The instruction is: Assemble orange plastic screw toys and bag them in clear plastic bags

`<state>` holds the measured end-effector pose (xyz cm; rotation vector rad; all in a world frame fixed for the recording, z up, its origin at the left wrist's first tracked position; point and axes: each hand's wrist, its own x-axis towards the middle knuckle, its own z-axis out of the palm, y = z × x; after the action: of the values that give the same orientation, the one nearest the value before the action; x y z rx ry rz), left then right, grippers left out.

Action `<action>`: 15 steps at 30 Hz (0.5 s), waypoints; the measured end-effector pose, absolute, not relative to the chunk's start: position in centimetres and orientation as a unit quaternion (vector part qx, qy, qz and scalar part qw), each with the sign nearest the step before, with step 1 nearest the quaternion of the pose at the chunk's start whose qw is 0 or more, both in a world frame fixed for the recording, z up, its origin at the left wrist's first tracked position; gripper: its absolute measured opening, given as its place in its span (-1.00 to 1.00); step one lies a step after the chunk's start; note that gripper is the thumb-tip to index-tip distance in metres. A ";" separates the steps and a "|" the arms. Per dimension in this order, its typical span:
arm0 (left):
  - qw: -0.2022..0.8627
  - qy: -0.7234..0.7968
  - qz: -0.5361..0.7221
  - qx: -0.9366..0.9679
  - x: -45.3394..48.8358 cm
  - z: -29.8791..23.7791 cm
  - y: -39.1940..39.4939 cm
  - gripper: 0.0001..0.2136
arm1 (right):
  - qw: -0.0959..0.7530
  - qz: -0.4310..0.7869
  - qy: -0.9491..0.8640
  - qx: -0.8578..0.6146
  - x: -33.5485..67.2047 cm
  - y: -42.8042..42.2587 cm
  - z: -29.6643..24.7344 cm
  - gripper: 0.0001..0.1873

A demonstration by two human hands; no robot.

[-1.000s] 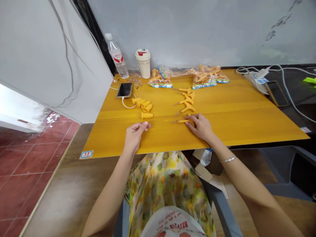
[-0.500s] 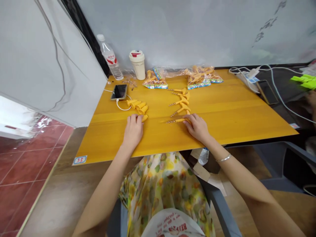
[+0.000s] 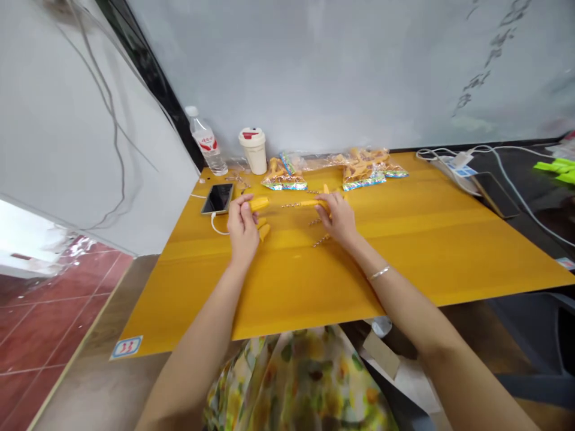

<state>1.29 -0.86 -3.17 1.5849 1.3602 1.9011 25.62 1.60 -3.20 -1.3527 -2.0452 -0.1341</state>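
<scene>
My left hand (image 3: 243,226) is closed on a yellow plastic cap (image 3: 259,203), whose free end points right. My right hand (image 3: 336,216) grips a yellow corkscrew (image 3: 309,203) with its metal spiral pointing left towards the cap. A small gap separates spiral and cap, and both are held above the table. Below my left hand, more yellow caps (image 3: 264,231) lie on the table, partly hidden by it. Other corkscrews (image 3: 321,240) lie under and behind my right hand, with their metal spirals showing and their handles mostly covered.
At the back stand a water bottle (image 3: 207,143) and a lidded cup (image 3: 254,152). Plastic bags of yellow corkscrews (image 3: 365,169) lie along the wall. A phone (image 3: 218,198) on a white cable is at the left; a power strip (image 3: 458,169) and another phone (image 3: 495,194) are right.
My left hand has lifted a cap from the near end of its row. My right hand has raised the nearest corkscrew and moved it left and away from me, towards the cap.
</scene>
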 end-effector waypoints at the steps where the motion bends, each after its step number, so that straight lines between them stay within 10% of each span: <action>1: 0.138 0.473 0.662 0.564 1.2 -3.4 -1.1 -0.65 | 0.332 -0.051 -0.790 -0.513 25.9 1.3 -3.3 -0.62; 15: 0.151 0.463 0.601 0.634 1.9 -4.9 -2.2 -0.71 | 0.328 -0.055 -0.794 -0.508 26.0 0.0 -3.2 -0.61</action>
<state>1.86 -2.22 -4.85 1.8212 1.3301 1.7247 26.03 0.04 -3.25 -1.3301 -2.0798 -0.1438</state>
